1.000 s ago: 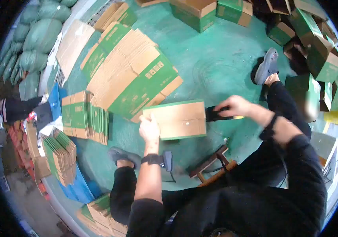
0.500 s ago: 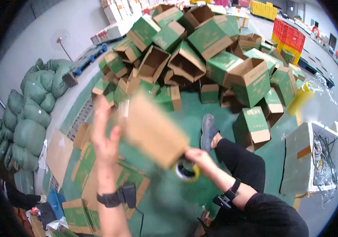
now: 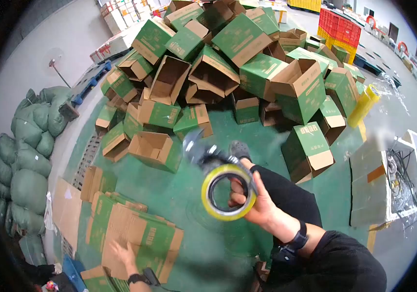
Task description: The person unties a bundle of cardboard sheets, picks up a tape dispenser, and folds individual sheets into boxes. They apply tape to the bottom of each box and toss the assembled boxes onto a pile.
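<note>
"Now the left hand has swung down, open, over the flattened cartons, so that stack's within its reach! Touching? Can't tell."

"And the right hand grips the tape dispenser above the green floor, blurred head pointing up-left toward the box pile, long axis slanting likewise!"

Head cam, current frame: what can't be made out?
All head view:
Tape dispenser, front end: motion blur.
Its part inside the right hand: covered by fingers.
Left hand touching or above flattened cartons: single angle.
Print on piled cartons: too small.
</note>
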`<act>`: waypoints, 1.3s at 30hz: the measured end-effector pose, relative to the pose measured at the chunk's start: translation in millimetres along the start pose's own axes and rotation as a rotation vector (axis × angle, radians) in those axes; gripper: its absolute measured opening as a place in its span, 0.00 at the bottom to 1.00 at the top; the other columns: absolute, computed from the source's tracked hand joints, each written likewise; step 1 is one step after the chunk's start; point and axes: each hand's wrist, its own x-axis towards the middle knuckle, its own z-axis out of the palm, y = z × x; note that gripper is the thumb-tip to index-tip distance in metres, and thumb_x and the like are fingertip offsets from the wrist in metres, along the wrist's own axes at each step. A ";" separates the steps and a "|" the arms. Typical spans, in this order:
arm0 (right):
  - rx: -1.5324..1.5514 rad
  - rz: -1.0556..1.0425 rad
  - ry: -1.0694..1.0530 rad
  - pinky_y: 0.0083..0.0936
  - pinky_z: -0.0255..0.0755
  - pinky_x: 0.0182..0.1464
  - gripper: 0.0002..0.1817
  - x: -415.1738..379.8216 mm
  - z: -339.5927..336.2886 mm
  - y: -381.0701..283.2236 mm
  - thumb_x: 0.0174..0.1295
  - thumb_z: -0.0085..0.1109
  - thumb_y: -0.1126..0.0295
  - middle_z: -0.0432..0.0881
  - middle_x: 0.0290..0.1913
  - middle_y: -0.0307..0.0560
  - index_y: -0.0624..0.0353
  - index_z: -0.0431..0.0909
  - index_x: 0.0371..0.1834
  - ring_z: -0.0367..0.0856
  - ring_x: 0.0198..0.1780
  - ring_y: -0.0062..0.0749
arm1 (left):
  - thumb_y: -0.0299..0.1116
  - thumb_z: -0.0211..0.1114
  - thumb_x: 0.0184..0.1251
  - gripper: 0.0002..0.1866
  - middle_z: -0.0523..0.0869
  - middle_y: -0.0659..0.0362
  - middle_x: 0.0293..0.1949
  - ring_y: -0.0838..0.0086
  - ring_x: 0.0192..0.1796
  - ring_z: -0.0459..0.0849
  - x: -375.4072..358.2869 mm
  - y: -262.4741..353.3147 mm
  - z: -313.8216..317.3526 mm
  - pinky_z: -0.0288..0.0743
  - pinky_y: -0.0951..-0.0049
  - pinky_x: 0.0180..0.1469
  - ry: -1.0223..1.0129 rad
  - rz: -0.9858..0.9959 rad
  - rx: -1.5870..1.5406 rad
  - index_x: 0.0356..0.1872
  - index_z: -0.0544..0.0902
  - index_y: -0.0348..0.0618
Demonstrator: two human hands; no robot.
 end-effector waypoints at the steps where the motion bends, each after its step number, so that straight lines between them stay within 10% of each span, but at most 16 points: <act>1: 0.129 0.073 -0.079 0.21 0.61 0.41 0.30 7.2 2.8 1.5 0.49 0.57 0.44 0.68 0.31 0.36 0.54 0.69 0.48 0.66 0.33 0.23 | 0.38 0.63 0.52 0.43 0.46 0.48 0.67 0.55 0.69 0.44 -11.0 -4.0 -7.6 0.46 0.49 0.64 -0.110 -0.129 0.142 0.66 0.48 0.40; 6: 0.103 0.264 -0.132 0.33 0.56 0.61 0.26 13.6 -6.3 52.7 0.54 0.56 0.54 0.73 0.50 0.43 0.57 0.67 0.53 0.67 0.56 0.35 | 0.43 0.65 0.49 0.49 0.39 0.50 0.68 0.56 0.69 0.41 -31.8 -35.9 28.5 0.44 0.44 0.63 -0.029 -0.021 0.214 0.67 0.43 0.44; 9: -0.241 0.381 -0.008 0.35 0.58 0.60 0.22 14.0 -0.4 85.1 0.56 0.56 0.61 0.75 0.50 0.46 0.57 0.67 0.52 0.71 0.53 0.36 | 0.42 0.68 0.46 0.51 0.38 0.52 0.69 0.58 0.70 0.38 -54.5 -39.6 28.8 0.44 0.47 0.64 0.172 0.036 0.226 0.67 0.42 0.46; 11: -0.428 0.388 0.055 0.33 0.60 0.59 0.23 14.4 4.3 92.5 0.52 0.60 0.58 0.77 0.45 0.47 0.59 0.69 0.48 0.72 0.52 0.36 | 0.40 0.69 0.44 0.45 0.54 0.50 0.65 0.61 0.67 0.53 -86.1 -22.9 11.0 0.53 0.52 0.60 0.290 0.170 0.344 0.64 0.54 0.44; 14: -1.057 0.277 -0.049 0.25 0.64 0.48 0.33 14.2 0.6 91.7 0.46 0.63 0.51 0.78 0.35 0.42 0.63 0.67 0.49 0.74 0.41 0.27 | 0.32 0.70 0.37 0.17 0.78 0.60 0.33 0.65 0.41 0.75 -148.6 -23.6 2.4 0.60 0.57 0.50 0.309 0.333 -0.065 0.33 0.77 0.46; 17: -1.340 0.272 -0.131 0.20 0.67 0.44 0.30 6.5 -20.5 101.0 0.49 0.64 0.67 0.77 0.35 0.37 0.61 0.64 0.56 0.72 0.40 0.19 | 0.27 0.67 0.37 0.13 0.77 0.61 0.30 0.67 0.39 0.75 -211.6 -11.5 -16.5 0.60 0.60 0.50 0.228 0.425 -0.116 0.29 0.77 0.48; 21: -2.011 -0.103 -0.807 0.34 0.63 0.46 0.22 -7.7 -74.0 129.0 0.44 0.66 0.57 0.76 0.32 0.51 0.59 0.73 0.38 0.72 0.35 0.45 | 0.29 0.64 0.45 0.08 0.74 0.62 0.27 0.69 0.37 0.74 -262.8 13.6 -40.5 0.61 0.59 0.50 0.005 0.568 -0.120 0.29 0.78 0.49; 25: -2.268 0.181 -1.153 0.31 0.62 0.45 0.32 -43.9 -85.3 146.0 0.37 0.61 0.40 0.74 0.25 0.46 0.60 0.73 0.32 0.73 0.32 0.43 | 0.34 0.69 0.39 0.13 0.77 0.63 0.28 0.67 0.37 0.76 -267.5 17.3 -27.4 0.65 0.65 0.44 -0.050 0.453 -0.189 0.30 0.80 0.48; 29: -2.060 0.401 -0.823 0.37 0.65 0.47 0.41 -38.2 -125.7 149.7 0.31 0.67 0.39 0.78 0.33 0.57 0.66 0.73 0.39 0.75 0.39 0.45 | 0.42 0.67 0.48 0.14 0.79 0.57 0.36 0.63 0.43 0.77 -261.9 1.6 -69.8 0.60 0.60 0.56 0.247 0.284 -0.146 0.34 0.81 0.46; 30: -1.925 0.934 -0.516 0.35 0.64 0.52 0.41 -36.4 -84.7 149.7 0.33 0.71 0.48 0.78 0.38 0.57 0.67 0.70 0.47 0.75 0.44 0.37 | 0.42 0.67 0.48 0.14 0.79 0.57 0.36 0.63 0.43 0.77 -258.6 -14.9 -67.7 0.60 0.60 0.56 0.287 0.271 -0.126 0.34 0.81 0.46; 33: -1.501 0.928 -0.438 0.24 0.64 0.53 0.37 -36.9 -101.5 156.1 0.34 0.75 0.67 0.77 0.45 0.43 0.66 0.69 0.51 0.71 0.48 0.29 | 0.43 0.65 0.50 0.17 0.78 0.57 0.37 0.65 0.43 0.76 -267.4 -70.4 -27.1 0.63 0.64 0.53 0.524 -0.221 -0.007 0.39 0.79 0.46; 35: -1.324 1.019 -0.360 0.24 0.65 0.52 0.33 -32.6 -109.1 159.3 0.35 0.73 0.72 0.77 0.43 0.40 0.66 0.71 0.49 0.72 0.45 0.27 | 0.41 0.65 0.53 0.18 0.78 0.56 0.39 0.69 0.43 0.76 -274.9 -86.6 4.0 0.68 0.71 0.47 0.169 -0.518 -1.022 0.44 0.77 0.45; 39: -1.370 0.962 -0.248 0.25 0.67 0.48 0.27 -20.6 -78.2 165.0 0.35 0.71 0.75 0.78 0.39 0.39 0.65 0.73 0.44 0.73 0.39 0.27 | 0.43 0.66 0.52 0.22 0.78 0.57 0.41 0.72 0.44 0.75 -289.9 -84.6 5.6 0.69 0.74 0.46 0.242 -0.494 -0.911 0.47 0.75 0.44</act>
